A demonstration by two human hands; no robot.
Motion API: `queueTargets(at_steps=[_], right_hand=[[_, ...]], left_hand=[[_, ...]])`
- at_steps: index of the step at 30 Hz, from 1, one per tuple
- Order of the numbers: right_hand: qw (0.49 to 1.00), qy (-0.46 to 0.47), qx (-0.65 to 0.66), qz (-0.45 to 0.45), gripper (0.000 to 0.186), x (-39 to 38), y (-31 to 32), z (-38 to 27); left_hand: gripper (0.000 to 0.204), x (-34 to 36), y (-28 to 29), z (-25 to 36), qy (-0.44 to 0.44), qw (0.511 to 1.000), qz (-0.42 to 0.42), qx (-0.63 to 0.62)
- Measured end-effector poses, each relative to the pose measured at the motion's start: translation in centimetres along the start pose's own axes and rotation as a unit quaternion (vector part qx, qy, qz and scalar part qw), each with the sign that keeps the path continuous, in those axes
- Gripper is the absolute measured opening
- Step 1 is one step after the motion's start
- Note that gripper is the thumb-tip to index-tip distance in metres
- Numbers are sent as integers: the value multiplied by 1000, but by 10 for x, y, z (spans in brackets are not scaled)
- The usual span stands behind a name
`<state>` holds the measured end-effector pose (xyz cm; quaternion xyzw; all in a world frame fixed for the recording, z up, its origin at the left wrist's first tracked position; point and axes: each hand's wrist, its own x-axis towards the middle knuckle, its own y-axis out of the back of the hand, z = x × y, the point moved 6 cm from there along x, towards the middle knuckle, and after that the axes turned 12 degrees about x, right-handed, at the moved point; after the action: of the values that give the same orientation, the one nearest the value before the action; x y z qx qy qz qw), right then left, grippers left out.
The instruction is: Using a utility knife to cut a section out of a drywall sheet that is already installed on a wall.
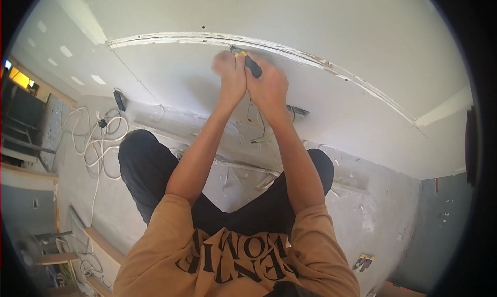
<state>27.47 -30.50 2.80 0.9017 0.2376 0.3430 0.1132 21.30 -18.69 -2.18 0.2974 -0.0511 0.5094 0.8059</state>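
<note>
My right hand (270, 83) is closed around the dark handle of a black-and-yellow utility knife (252, 67). Its front end points up and left, against the lower edge of a rough seam (207, 38) that runs across the pale wallboard (321, 97). Right beside it, my left hand (231, 75) is closed at the knife's yellow front part, its thumb lying along it. Both wrists are close together, and my hands hide part of the knife; its blade is too small to make out.
Wires hang from a rectangular wall opening (297, 112) below my right hand. A tangled white cable (93, 152) lies on the floor at left, near a black box (119, 99). Debris lies along the wall's foot. Yellow-tipped tools (364, 262) rest on the floor at lower right.
</note>
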Motion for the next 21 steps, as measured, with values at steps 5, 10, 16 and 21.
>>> queueTargets(at_steps=[5,10,16,21], right_hand=[[999,-38,-14,-21,42,-1,3,-4],[1000,-7,-29,2,43,-2,8,5],[997,-59,-36,-22,40,-2,21,-5],[999,-28,-45,8,44,-7,32,15]], left_hand=[[43,-1,3,2,7,1000,-4,-1],[45,-3,-5,6,14,1000,-5,-15],[42,-8,-8,19,0,999,12,-45],[47,-21,-19,35,-3,998,2,-58]])
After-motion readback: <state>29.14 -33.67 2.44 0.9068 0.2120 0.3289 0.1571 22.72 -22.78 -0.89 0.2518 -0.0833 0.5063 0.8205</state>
